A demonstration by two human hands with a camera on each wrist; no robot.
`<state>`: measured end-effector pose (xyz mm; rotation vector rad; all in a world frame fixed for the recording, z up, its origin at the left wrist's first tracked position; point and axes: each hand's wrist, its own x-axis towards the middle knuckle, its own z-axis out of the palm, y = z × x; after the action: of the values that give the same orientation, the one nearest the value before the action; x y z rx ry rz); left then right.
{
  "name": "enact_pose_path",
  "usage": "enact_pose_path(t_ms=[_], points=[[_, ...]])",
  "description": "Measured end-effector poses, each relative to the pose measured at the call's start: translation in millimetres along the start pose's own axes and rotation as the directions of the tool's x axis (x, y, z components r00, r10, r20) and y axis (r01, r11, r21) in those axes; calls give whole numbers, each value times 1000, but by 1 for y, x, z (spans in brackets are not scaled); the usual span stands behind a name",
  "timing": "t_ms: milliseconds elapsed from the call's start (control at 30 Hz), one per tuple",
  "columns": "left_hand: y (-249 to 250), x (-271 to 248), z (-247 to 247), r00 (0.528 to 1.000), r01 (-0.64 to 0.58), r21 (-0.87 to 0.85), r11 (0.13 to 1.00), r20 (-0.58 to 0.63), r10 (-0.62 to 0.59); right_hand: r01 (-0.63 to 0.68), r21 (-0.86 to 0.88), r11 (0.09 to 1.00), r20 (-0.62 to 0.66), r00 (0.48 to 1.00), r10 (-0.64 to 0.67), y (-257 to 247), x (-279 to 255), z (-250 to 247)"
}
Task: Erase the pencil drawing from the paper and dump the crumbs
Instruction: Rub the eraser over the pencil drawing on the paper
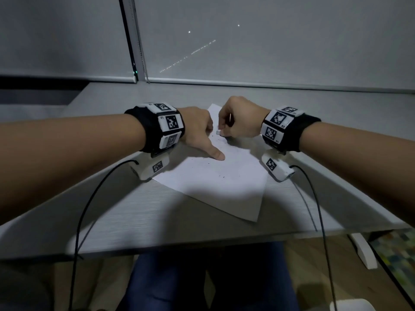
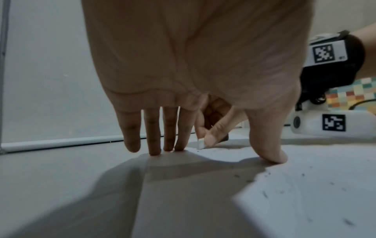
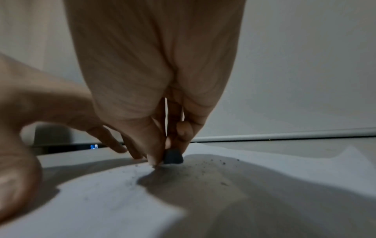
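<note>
Pinning left, rubbing right; going left to right:
left hand (image 1: 197,129): spread, fingers straight, holding nothing. Thumb tip pressed on the paper, well out from the other fingers. Left wrist view shows four fingertips (image 2: 154,149) down at the paper's left edge; cannot tell how many are on paper and how many on the counter.
left band (image 1: 166,124): black strap with white marker tiles, camera pod under the wrist, black cable dropping off the near counter edge.
paper (image 1: 215,182): white sheet, flat on the counter, turned so one corner points at the person and the opposite one at the window. Sits between the two wrists.
crumbs (image 1: 221,175): dark specks scattered mid-sheet, denser near the eraser in the right wrist view (image 3: 205,170). Faint grey smudging just below the eraser.
eraser (image 1: 219,132): small white block, pinched from both sides, bottom end touching the paper near its far corner. Just beside the left index finger. Reads dark in the right wrist view (image 3: 173,157), white in the left wrist view (image 2: 200,143).
right hand (image 1: 240,122): fingers curled, thumb and fingertips pinching the eraser, knuckles up.
right band (image 1: 280,124): same strap, pod and cable as the left.
counter (image 1: 139,212): light grey, wood-grain. Window blind behind its far edge.
</note>
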<state>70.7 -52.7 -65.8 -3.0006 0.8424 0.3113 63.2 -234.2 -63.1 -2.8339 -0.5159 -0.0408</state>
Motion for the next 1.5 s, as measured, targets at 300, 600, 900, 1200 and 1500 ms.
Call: enact_pose_path(t_ms=[300, 600, 900, 1200, 1500], points=[[-4, 5, 4, 1000, -7, -11, 1000, 3, 7, 115, 11, 993, 110, 987, -115, -2, -10, 1], [-4, 7, 4, 1000, -31, -28, 999, -7, 31, 124, -22, 992, 90, 988, -122, -6, -3, 3], [-2, 5, 1, 1000, -10, -6, 1000, 10, 10, 101, -17, 995, 85, 991, -99, -1, -3, 0], [-1, 6, 0, 1000, 6, -5, 1000, 23, -6, 75, -37, 996, 66, 995, -73, 9, -4, -5], [4, 6, -3, 998, 25, 23, 999, 51, -26, 58, -52, 997, 75, 996, -54, 15, -4, -7]])
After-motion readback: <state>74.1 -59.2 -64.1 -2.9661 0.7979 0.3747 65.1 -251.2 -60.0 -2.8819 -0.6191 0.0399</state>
